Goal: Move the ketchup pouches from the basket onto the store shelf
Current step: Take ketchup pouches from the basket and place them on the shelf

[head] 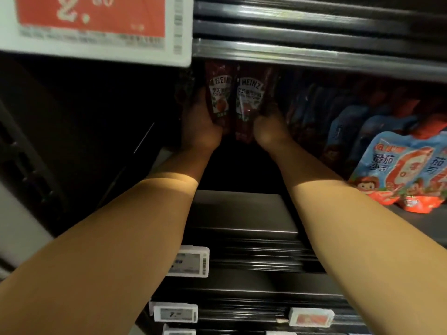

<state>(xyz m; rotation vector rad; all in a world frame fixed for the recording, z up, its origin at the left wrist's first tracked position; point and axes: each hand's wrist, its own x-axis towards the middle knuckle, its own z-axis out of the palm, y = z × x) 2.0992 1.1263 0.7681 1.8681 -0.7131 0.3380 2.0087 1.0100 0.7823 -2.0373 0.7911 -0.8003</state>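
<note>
Closest to us, a row of price tags [187, 261] clipped along the shelf edges, and both bare forearms stretch over them, deep into the dark bay of the store shelf [242, 213]. No basket anywhere in view.

Further in, the left hand [199, 126] is wrapped round the left ketchup pouch [219, 97], fingers curled behind it, thumb side toward us — a closed grip low on the pack. The right hand [269, 130] is clamped on the second ketchup pouch [248, 97], again down at the bottom. The two pouches stand upright, side by side, edges touching, right at the back under the upper shelf [314, 54]. Whether their bases are resting on the shelf floor I can't tell; it's too dark down there.

Here's the risk, as I read it: soft pouches held low, tall tops unsupported. Let go before they're seated and they could flop forward or sideways.

Just to the right, a line of blue pouches [396, 165] runs back into the bay, very near that right wrist. Pulling out carelessly could nudge them over.

And overhead, the big red sale sign [94, 27] hangs close; rising too quickly could knock it.
</note>
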